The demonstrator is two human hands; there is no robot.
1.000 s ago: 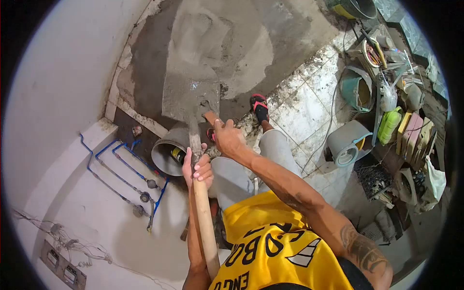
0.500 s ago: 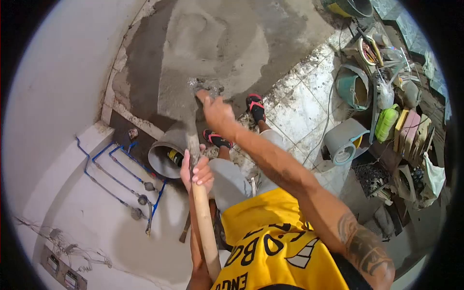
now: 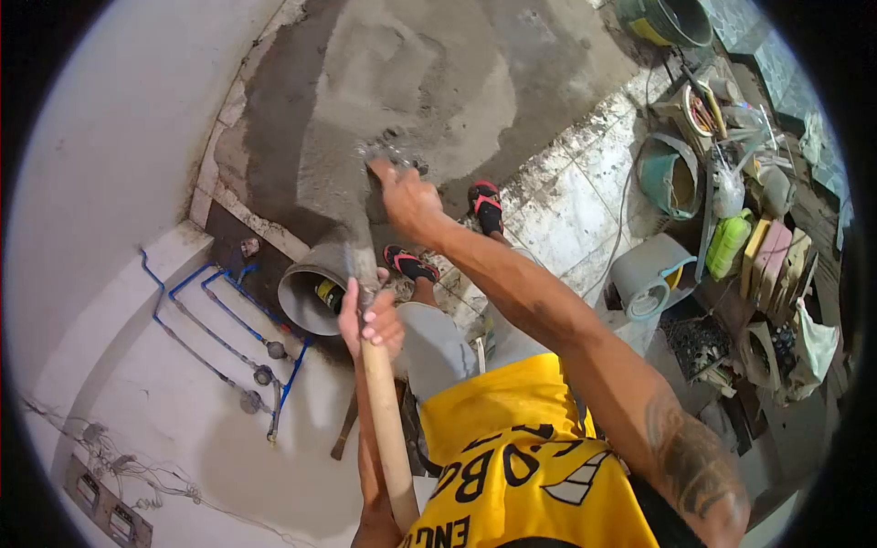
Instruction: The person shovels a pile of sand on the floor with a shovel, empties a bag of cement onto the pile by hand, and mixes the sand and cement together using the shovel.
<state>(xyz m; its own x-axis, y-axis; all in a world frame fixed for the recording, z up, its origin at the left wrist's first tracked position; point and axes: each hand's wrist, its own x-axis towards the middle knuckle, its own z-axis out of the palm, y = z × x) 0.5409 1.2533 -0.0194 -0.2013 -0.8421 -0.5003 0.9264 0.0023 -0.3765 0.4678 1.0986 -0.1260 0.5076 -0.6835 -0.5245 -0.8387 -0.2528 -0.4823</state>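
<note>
My left hand is wrapped round the wooden shaft of a shovel, low down near its cement-coated neck. The mortar-covered shovel blade lies over the wet grey mortar on the floor. My right hand is closed round the wooden handle of a small trowel, just above the shovel blade's right side. The trowel's metal part is mostly hidden by mortar and blur.
A grey bucket lies beside the shovel neck. Blue pipes run along the left wall. Tiled floor is at the right, with a green bucket, a grey pail and piled materials. My sandalled feet are below the mortar.
My right hand has moved forward with the trowel, from beside the shovel's neck to over its blade. My left hand has stayed on the shaft.
</note>
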